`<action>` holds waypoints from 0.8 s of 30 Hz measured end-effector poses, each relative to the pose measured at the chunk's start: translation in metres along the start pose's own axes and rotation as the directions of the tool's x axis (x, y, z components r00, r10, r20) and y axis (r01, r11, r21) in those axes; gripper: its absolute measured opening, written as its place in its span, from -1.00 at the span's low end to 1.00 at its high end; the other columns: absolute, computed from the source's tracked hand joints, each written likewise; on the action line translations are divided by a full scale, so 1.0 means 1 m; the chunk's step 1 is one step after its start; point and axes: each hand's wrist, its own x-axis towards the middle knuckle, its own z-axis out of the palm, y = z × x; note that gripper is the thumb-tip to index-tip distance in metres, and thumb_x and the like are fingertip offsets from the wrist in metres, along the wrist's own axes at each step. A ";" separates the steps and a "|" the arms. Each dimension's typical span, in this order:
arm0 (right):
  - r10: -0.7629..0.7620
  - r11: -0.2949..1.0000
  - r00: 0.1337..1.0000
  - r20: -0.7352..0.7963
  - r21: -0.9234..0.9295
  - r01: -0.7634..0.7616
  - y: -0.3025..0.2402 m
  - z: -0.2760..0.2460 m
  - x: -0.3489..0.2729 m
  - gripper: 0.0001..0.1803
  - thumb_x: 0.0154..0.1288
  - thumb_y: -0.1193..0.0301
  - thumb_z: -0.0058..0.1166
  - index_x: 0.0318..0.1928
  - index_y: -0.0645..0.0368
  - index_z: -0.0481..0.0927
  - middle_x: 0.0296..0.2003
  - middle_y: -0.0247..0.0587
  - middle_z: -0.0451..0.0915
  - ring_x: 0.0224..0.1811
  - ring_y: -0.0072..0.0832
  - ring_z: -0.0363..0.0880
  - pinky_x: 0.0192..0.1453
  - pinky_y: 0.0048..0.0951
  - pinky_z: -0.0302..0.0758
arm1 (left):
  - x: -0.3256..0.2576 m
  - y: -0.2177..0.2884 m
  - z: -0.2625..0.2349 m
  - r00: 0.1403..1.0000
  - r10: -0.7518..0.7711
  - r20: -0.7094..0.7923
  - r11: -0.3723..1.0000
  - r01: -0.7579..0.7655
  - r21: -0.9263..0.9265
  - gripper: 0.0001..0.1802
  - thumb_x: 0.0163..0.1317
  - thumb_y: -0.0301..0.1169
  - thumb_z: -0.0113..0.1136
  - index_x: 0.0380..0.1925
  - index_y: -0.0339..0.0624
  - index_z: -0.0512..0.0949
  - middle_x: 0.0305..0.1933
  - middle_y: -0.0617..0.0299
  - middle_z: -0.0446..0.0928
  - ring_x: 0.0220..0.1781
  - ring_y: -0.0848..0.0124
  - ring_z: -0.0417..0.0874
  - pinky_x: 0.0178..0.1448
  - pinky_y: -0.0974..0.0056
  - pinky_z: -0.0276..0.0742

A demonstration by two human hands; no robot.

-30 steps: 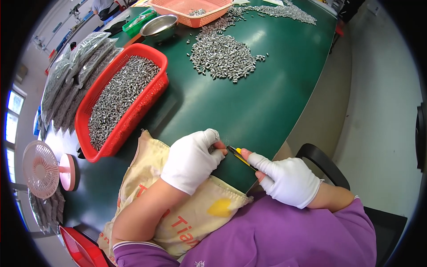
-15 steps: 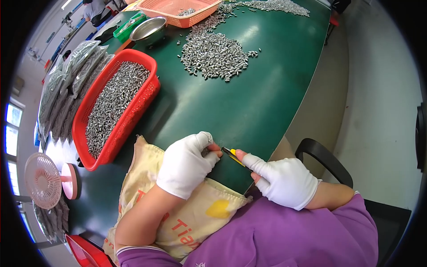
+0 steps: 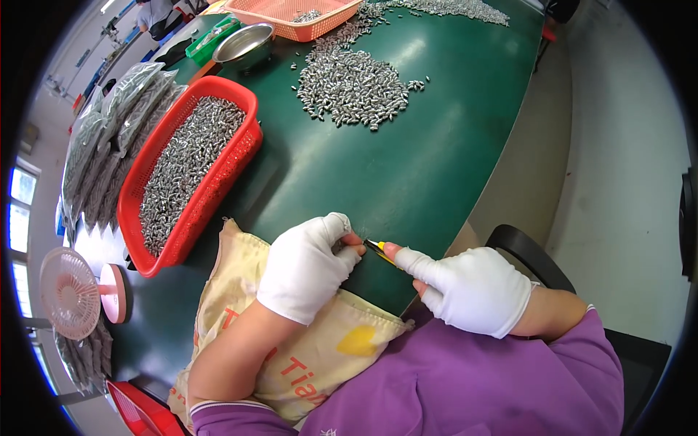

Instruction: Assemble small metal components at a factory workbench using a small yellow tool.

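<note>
My left hand [image 3: 309, 265], in a white glove with bare fingertips, rests on a beige cloth bag [image 3: 291, 349] at the near edge of the green table [image 3: 407, 174]; its fingertips pinch something small that I cannot make out. My right hand [image 3: 469, 287], also gloved, holds a small yellow and black tool [image 3: 379, 249] whose tip meets the left fingertips. Beyond the hands lies a loose pile of small silver metal parts [image 3: 352, 83].
A red basket [image 3: 243, 156] full of metal parts stands to the left. Filled plastic bags [image 3: 109, 138] line the left edge. A steel bowl [image 3: 243, 45], an orange basket [image 3: 291, 14] and a pink fan [image 3: 73, 291] are around. A black chair [image 3: 527, 254] is at my right.
My view has tilted slightly, so the table contents sit higher in the picture. Both hands stay together at the table edge with the tool between them.
</note>
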 end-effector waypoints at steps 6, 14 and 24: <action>0.036 0.999 0.999 0.021 0.010 -0.036 0.004 0.001 0.000 -0.39 0.25 0.40 0.02 0.34 -0.05 0.33 -0.63 -0.15 0.56 -0.63 -0.19 0.56 -0.52 -0.20 0.52 | -0.001 -0.004 0.001 0.997 0.074 -0.038 0.997 -0.073 0.020 -0.92 0.09 -0.56 0.25 -0.42 -0.26 0.54 -0.46 0.20 0.61 -0.40 0.48 0.63 -0.25 0.36 0.53; 0.023 0.906 0.821 -0.570 -0.336 -0.258 0.075 -0.043 0.090 -0.38 0.23 0.55 -0.04 0.31 -0.18 0.36 -0.23 -0.10 0.51 -0.23 -0.14 0.55 -0.14 -0.18 0.55 | 0.016 -0.032 -0.021 0.981 -0.179 -0.078 0.475 0.017 -0.880 -0.92 0.32 -0.31 0.04 -0.29 -0.03 0.42 -0.55 0.46 0.29 -0.61 0.67 0.17 -0.55 0.50 0.05; -0.015 0.837 0.820 -0.573 -0.456 -0.303 0.140 -0.035 0.205 -0.63 0.23 0.38 0.01 0.05 -0.16 0.60 -0.20 -0.18 0.58 -0.17 -0.23 0.59 -0.08 -0.24 0.55 | 0.030 -0.050 -0.028 0.971 -0.236 0.033 0.073 0.051 -0.996 -0.75 0.44 -0.12 -0.05 -0.32 -0.01 0.37 -0.53 0.39 0.26 -0.63 0.57 0.13 -0.55 0.44 0.03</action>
